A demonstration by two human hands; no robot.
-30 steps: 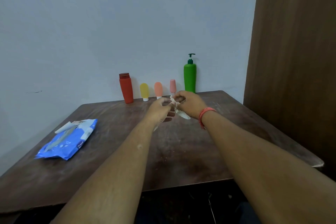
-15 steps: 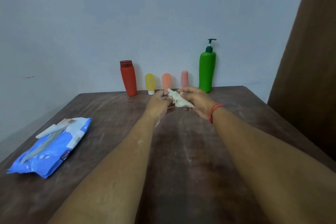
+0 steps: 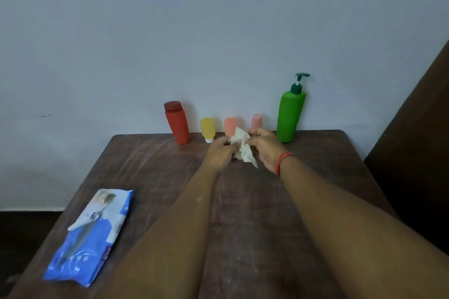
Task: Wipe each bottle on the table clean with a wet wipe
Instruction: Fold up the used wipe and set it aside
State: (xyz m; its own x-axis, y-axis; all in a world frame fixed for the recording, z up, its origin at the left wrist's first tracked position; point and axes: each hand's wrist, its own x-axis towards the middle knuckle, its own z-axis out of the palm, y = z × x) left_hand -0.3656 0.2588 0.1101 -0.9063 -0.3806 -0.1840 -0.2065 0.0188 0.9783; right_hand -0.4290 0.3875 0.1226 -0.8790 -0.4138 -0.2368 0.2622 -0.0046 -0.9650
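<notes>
A crumpled white wet wipe [image 3: 243,147] is held between both hands above the middle of the brown table [image 3: 150,162]. My left hand [image 3: 220,153] pinches its left side and my right hand [image 3: 266,147] grips its right side. Along the wall behind them stand a red bottle [image 3: 178,124], a small yellow bottle [image 3: 207,128], a small orange bottle [image 3: 229,126], a small pink bottle [image 3: 256,121] and a tall green pump bottle [image 3: 290,114]. The hands and wipe hide the lower parts of the orange and pink bottles.
A blue pack of wet wipes [image 3: 91,235] lies flat at the table's front left with its flap lifted. A dark wooden panel [image 3: 418,128] stands close to the table's right side. A pale wall runs behind the bottles.
My head has tilted down and come closer, so the table fills more of the view. Both hands have kept hold of the wipe and have pulled it apart a little.
</notes>
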